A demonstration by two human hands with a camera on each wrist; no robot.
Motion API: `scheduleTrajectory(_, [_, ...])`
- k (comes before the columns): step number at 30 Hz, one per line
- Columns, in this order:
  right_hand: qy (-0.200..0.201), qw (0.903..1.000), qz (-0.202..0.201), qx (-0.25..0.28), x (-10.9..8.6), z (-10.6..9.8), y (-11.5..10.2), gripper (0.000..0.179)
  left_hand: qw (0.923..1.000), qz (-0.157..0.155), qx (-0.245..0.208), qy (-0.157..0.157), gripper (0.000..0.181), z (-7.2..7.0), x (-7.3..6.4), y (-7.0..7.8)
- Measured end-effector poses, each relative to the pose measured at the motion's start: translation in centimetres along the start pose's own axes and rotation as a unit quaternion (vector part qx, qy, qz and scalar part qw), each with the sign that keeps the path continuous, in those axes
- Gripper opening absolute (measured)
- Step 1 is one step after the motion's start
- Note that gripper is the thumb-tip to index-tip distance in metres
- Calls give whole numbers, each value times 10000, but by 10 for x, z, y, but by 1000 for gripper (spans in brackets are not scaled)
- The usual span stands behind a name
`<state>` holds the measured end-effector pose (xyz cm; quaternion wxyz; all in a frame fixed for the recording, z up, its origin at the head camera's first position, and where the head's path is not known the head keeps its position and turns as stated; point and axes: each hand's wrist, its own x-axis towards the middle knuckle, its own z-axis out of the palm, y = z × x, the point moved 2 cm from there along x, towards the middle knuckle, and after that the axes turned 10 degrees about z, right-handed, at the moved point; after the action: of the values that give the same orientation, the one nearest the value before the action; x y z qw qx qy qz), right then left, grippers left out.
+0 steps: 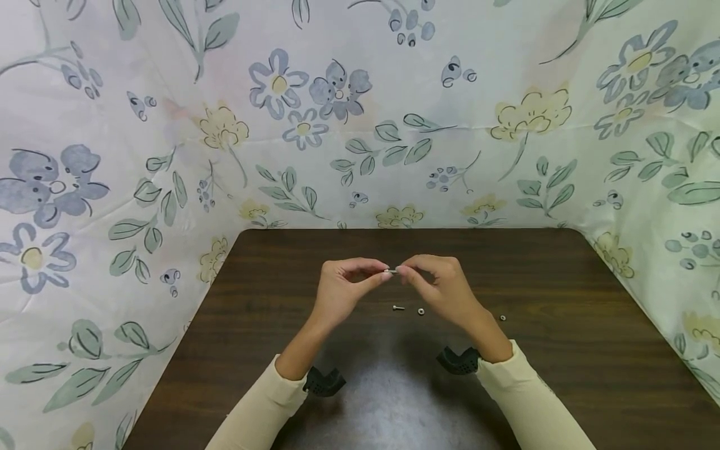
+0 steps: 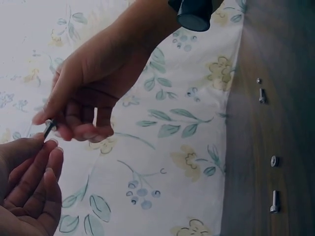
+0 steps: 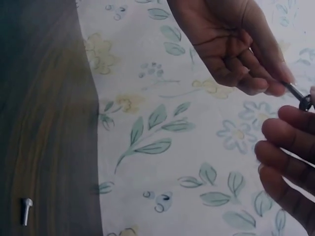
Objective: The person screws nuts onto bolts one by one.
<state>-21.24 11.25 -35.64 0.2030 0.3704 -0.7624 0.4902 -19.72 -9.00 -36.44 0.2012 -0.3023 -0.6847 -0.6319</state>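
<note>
Up in front of me, above the table, both hands meet at a small metal bolt (image 2: 48,130). My left hand (image 1: 340,287) pinches the thin shaft of the bolt between thumb and fingertips. At its thicker end, my right hand (image 1: 447,290) pinches with thumb and forefinger, its other fingers loosely bent. Whether that thicker end is the bolt's head or a nut on it, I cannot tell. Below the hands, a second bolt (image 1: 398,307) lies on the table beside a nut (image 1: 420,311). Another nut (image 1: 503,318) lies past my right wrist, near a third bolt (image 2: 262,96) seen in the left wrist view.
The dark wooden table (image 1: 253,325) reaches back to a flower-patterned cloth (image 1: 365,175) that hangs behind it and along both sides. Black curved pieces (image 1: 325,382) sit at both wrists by the cream sleeves.
</note>
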Motion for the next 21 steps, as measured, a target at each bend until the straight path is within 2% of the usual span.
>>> scheduleTrajectory(5, [18, 9994, 288, -195, 0, -4, 2, 29, 9998, -70, -179, -54, 12, 1, 1, 0])
scheduleTrajectory(7, [-18, 9988, 424, -255, 0, -6, 3, 24, 9997, -132, -203, -13, 12, 1, 1, -1])
scheduleTrajectory(9, [-54, 9985, 495, -231, 0, -8, 2, 12, 9996, -194, -198, 58, 12, 0, 1, -2])
scheduleTrajectory(10, [-69, 9986, 489, -203, 0, -9, 2, 7, 9995, -216, -194, 98, 12, -1, 1, -2])
scheduleTrajectory(13, [-31, 9995, 312, -74, 0, -10, 0, 29, 9994, -261, -168, 167, 12, -2, 0, -3])
scheduleTrajectory(15, [31, 9999, 144, -7, 0, -9, -1, 34, 9993, -266, -189, 166, 12, -2, 0, -3])
scheduleTrajectory(21, [243, 9997, 20, 76, 1, -6, 0, 26, 9993, -218, -290, 91, 11, 0, 1, -5])
